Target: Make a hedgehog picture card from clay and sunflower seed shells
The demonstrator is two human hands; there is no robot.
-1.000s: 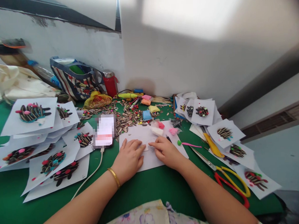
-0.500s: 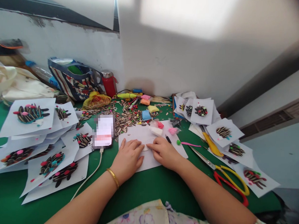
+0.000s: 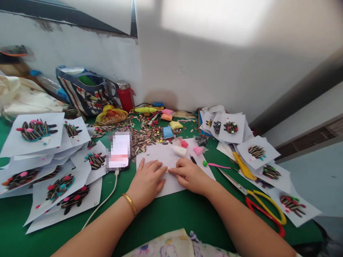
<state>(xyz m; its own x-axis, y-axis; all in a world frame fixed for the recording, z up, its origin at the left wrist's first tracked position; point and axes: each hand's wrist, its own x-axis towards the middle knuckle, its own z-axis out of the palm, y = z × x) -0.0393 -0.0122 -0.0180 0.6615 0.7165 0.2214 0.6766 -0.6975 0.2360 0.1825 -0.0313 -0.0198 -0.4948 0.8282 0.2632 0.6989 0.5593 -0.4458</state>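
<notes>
A sheet of white paper (image 3: 150, 152) lies before me on the green table, and both hands rest on it. My left hand (image 3: 146, 180) is spread palm down, its fingers stretched out. My right hand (image 3: 190, 176) points its index finger toward the left fingertips, with its other fingers curled beneath. A small white piece (image 3: 167, 170), perhaps clay, lies between the two index fingertips and is mostly hidden. Just beyond are a packet of white clay (image 3: 179, 150), a red lump (image 3: 184, 143), a pink lump (image 3: 199, 150) and a black pen (image 3: 193, 160).
Paper cards with sunflower-seed hedgehogs are stacked left (image 3: 52, 145) and right (image 3: 256, 152). A phone (image 3: 120, 151) with its cable stands left. Loose sunflower seeds (image 3: 140, 135) and clay packets (image 3: 168, 132) lie behind. Large scissors (image 3: 255, 196) and a yellow cutter (image 3: 244, 166) lie right.
My right index fingertip shifts slightly lower and closer to the left fingertips, covering more of the white piece. My left hand stays nearly in place. The view moves a little.
</notes>
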